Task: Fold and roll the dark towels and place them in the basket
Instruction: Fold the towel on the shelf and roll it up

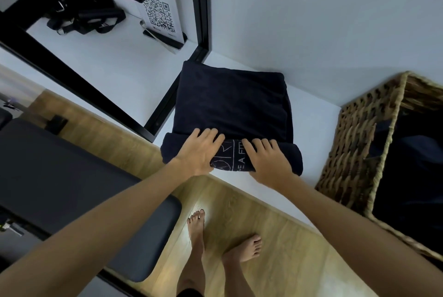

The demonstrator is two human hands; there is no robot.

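Rolling step. Dark towel (231,105) mid frame on white shelf (311,114), near end rolled up. Left hand (200,150), right hand (267,157) on roll, fingers mostly straight, pressing. Next, likely: push roll away evenly, then lift into basket (354,152) at right.

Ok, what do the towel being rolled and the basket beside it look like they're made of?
The dark towel looks like soft, matte navy terry cloth: fuzzy nap, rounded folds, pale printed lettering on the rolled end under both hands. The basket looks like woven natural fibre, perhaps seagrass or rattan: tan and brown braided strands, coarse twisted rim. Exact fibre can't be told.
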